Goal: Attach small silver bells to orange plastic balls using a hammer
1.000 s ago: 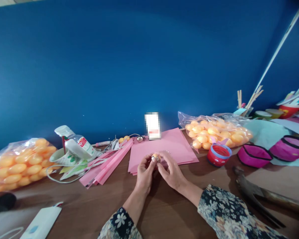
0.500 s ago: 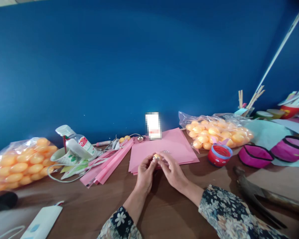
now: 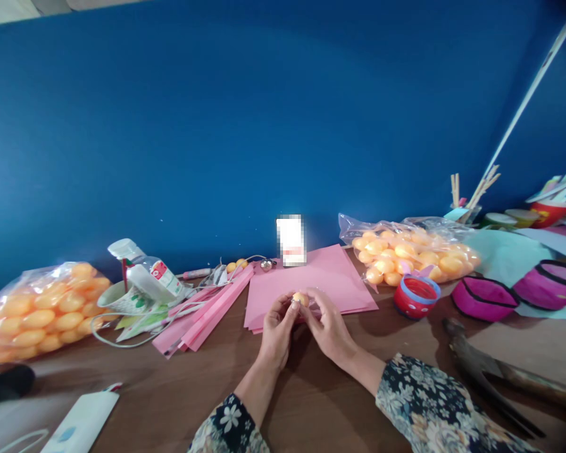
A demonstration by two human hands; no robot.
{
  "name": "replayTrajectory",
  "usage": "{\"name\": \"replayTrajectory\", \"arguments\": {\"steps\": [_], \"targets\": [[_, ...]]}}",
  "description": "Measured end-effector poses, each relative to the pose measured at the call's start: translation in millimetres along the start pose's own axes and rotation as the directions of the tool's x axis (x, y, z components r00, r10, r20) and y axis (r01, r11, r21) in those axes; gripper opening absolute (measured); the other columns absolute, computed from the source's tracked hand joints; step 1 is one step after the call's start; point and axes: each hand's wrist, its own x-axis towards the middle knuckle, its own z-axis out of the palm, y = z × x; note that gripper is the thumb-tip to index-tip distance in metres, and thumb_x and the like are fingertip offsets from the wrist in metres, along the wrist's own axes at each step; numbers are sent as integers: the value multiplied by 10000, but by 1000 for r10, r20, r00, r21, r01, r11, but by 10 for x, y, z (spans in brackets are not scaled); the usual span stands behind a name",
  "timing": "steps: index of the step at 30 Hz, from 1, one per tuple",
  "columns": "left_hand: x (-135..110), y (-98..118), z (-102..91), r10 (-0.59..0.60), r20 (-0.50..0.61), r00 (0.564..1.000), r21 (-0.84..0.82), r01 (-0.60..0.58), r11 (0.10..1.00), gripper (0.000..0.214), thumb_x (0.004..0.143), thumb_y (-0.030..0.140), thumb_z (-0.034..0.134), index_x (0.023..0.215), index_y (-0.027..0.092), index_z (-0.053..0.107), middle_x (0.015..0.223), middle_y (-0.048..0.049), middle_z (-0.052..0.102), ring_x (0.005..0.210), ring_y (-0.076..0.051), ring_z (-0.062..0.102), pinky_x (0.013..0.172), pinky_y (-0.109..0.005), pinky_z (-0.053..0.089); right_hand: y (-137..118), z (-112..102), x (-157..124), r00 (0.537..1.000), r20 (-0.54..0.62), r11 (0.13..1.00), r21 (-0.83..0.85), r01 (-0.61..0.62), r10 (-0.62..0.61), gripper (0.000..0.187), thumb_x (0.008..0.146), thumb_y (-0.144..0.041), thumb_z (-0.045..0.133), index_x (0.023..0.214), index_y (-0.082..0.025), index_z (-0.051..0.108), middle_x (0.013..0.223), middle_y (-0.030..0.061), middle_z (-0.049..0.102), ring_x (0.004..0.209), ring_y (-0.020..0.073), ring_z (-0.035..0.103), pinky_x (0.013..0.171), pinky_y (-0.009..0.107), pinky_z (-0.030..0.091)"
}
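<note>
A small orange ball (image 3: 300,298) is up between my fingertips, over the front edge of the pink paper sheets (image 3: 311,270). My left hand (image 3: 277,333) pinches it from the left with thumb and fingers. From the right, the fingers of my right hand (image 3: 332,330) curl round it, thumb below. A tiny pale or shiny bit shows at the ball's lower edge by my left thumb, too small to name. My fingers hide part of the ball.
Clear bags of orange balls lie left (image 3: 42,314) and right (image 3: 405,251). A plastic bottle (image 3: 158,277), a cable and pink strips (image 3: 207,314) lie left. Right are a red cup (image 3: 416,299), magenta fabric rings (image 3: 483,299) and a hammer (image 3: 481,362). A blue wall (image 3: 264,126) rises behind.
The ball has turned a little in my fingers, so more of its plain orange side shows and less of a shiny patch. Both hands stay in nearly the same place.
</note>
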Motion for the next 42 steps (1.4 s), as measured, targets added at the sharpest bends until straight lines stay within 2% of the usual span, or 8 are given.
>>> {"name": "replayTrajectory", "arguments": {"steps": [5, 10, 15, 19, 26, 32, 37, 42], "targets": [[17, -17, -17, -16, -35, 999, 41, 17, 999, 476, 667, 309, 708, 1096, 157, 568, 1008, -92, 648, 872, -186, 621, 791, -310, 486, -24, -27, 23, 997, -32, 997, -52, 65, -66, 269, 875, -259, 474, 1135, -217, 530, 1159, 96, 579, 1076, 221, 544, 903, 384, 486], [9, -22, -19, -4, -32, 999, 42, 6, 999, 363, 691, 306, 687, 1003, 153, 581, 958, -74, 646, 855, -174, 621, 812, -321, 477, 13, -15, 11, 991, -19, 988, -77, 131, -133, 317, 876, -214, 456, 1188, -224, 507, 1204, 81, 556, 1139, 209, 500, 983, 395, 421], [4, -28, -26, -1, -26, 1000, 14, 2, 1000, 310, 732, 310, 650, 995, 162, 578, 972, -66, 644, 872, -171, 624, 838, -324, 468, 43, 5, -5, 997, -8, 994, -81, 73, -73, 361, 878, -254, 452, 1236, -209, 455, 1236, 100, 531, 1138, 217, 502, 949, 392, 448], [10, -37, -35, 0, -34, 999, 2, 0, 1000, 323, 728, 325, 650, 999, 160, 585, 977, -71, 651, 859, -174, 630, 816, -321, 479, 44, 21, 2, 1000, -11, 998, -67, 17, -18, 338, 871, -293, 472, 1195, -194, 486, 1177, 104, 568, 1064, 214, 545, 891, 367, 482], [22, -38, -45, 2, -9, 1000, -7, -2, 1000, 294, 732, 300, 653, 976, 145, 601, 949, -70, 660, 848, -174, 633, 817, -320, 477, 31, 4, 7, 1000, 14, 1000, 11, -8, 8, 295, 880, -276, 462, 1164, -208, 508, 1153, 90, 583, 1006, 199, 576, 856, 349, 503], [12, -18, -21, -5, -8, 1000, -8, 5, 1000, 273, 727, 292, 661, 959, 159, 610, 913, -49, 667, 817, -152, 630, 781, -284, 474, 41, 0, 7, 1000, 16, 1000, 21, -11, 11, 286, 875, -258, 469, 1155, -213, 506, 1149, 93, 581, 1019, 209, 577, 881, 374, 495], [-15, 19, 19, -29, -54, 998, -33, 27, 999, 330, 706, 320, 677, 987, 169, 590, 934, -49, 653, 809, -145, 623, 736, -264, 476, 34, 5, 4, 1000, 4, 1000, 2, 1, -1, 299, 873, -259, 475, 1168, -207, 487, 1162, 104, 570, 1059, 219, 553, 894, 383, 485], [-26, 36, 31, -14, -50, 999, 42, 16, 999, 363, 684, 310, 699, 991, 156, 582, 929, -57, 646, 781, -130, 606, 698, -235, 459, 9, -3, 1, 998, -12, 998, -32, 62, -63, 301, 846, -202, 501, 1147, -202, 501, 1157, 104, 561, 1084, 225, 529, 894, 387, 480]]}}
